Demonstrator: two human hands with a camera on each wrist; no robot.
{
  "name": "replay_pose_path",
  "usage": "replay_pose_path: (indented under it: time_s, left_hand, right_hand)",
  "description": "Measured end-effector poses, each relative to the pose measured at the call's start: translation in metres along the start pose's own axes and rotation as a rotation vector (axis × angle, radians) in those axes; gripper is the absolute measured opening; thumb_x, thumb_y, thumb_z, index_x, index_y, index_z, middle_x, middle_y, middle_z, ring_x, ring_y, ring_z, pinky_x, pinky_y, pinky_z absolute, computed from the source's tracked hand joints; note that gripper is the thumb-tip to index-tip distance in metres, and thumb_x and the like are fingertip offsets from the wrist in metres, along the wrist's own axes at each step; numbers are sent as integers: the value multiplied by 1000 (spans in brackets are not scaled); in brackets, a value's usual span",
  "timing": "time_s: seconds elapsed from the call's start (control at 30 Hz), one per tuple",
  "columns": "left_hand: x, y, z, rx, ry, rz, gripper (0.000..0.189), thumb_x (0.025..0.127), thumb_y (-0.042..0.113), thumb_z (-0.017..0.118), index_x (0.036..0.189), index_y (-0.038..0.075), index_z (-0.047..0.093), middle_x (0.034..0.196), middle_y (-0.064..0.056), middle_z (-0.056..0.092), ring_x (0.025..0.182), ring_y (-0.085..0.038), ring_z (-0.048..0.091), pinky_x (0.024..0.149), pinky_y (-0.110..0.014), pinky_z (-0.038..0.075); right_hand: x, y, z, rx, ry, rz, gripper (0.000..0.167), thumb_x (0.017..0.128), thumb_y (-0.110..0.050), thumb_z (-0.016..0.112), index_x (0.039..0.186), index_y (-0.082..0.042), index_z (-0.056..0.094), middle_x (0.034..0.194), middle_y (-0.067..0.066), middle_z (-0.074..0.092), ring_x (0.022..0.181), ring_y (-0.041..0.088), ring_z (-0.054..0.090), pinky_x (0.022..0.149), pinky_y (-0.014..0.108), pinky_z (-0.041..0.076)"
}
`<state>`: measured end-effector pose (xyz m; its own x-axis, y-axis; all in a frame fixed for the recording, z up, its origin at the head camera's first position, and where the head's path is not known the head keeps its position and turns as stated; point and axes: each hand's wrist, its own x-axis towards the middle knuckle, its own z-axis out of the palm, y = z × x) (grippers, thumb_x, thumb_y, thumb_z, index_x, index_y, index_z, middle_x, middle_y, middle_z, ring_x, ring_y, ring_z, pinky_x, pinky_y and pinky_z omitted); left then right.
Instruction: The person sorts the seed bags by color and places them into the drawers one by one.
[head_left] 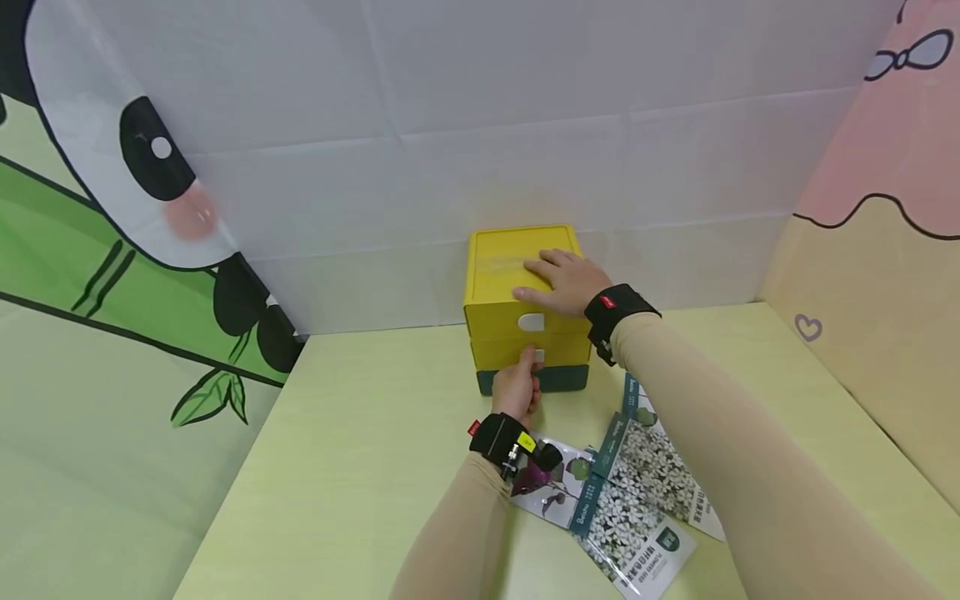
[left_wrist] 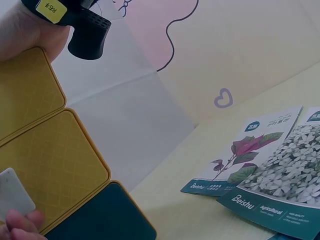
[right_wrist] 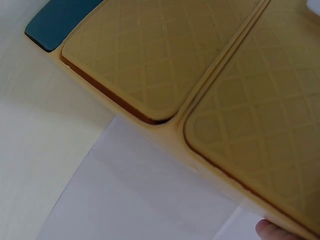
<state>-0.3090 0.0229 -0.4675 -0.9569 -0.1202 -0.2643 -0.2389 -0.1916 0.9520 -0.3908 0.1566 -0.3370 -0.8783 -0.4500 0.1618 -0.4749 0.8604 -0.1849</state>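
Observation:
A small yellow two-drawer box [head_left: 498, 267] with a dark green base [head_left: 566, 379] stands against the back wall. My right hand [head_left: 566, 279] rests on its top with fingers spread; one fingertip shows at the box edge in the right wrist view. Low at the front, my left hand [head_left: 516, 387] has its fingers curled at the white handle [left_wrist: 15, 192] of the lower drawer and pinches it. Along that drawer's front [right_wrist: 145, 60] runs a narrow dark gap at one side. The upper drawer's white handle [head_left: 531, 322] is untouched.
Several seed packets lie overlapping on the pale table [head_left: 360, 433], near my forearms. One packet [head_left: 637, 533] shows white flowers, another [head_left: 551, 483] a purple plant. A printed wall covering [head_left: 375, 208] rises behind the box.

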Motion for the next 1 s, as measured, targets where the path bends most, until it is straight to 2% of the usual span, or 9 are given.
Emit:
replay_pose_path:
  time_s: [0.4, 0.77, 1.0]
  left_hand:
    - [-1, 2, 3, -12, 23, 5, 50, 91, 49, 59, 97, 1, 72, 55, 3, 43, 44, -9, 37, 39, -22, 25]
    - [-3, -1, 6, -24, 39, 28, 51, 93, 46, 58, 99, -3, 69, 53, 3, 40, 43, -9, 35, 39, -23, 24]
    - [-3, 2, 7, -56, 49, 13, 47, 92, 42, 60, 97, -4, 70, 51, 4, 40, 41, -9, 34, 37, -23, 23]
  right_hand:
    - [-4, -7, -6, -8, 1, 2, 71, 94, -60, 45, 150, -18, 36, 154, 13, 30, 142, 33, 24, 112, 54, 22]
    - [-4, -5, -5, -11, -11, 5, 71, 94, -61, 44, 151, -19, 35, 155, 13, 29, 143, 32, 23, 112, 54, 22]
    - [-6, -9, -9, -5, -17, 12, 71, 94, -60, 45, 151, -18, 35, 155, 13, 28, 143, 32, 23, 113, 53, 21]
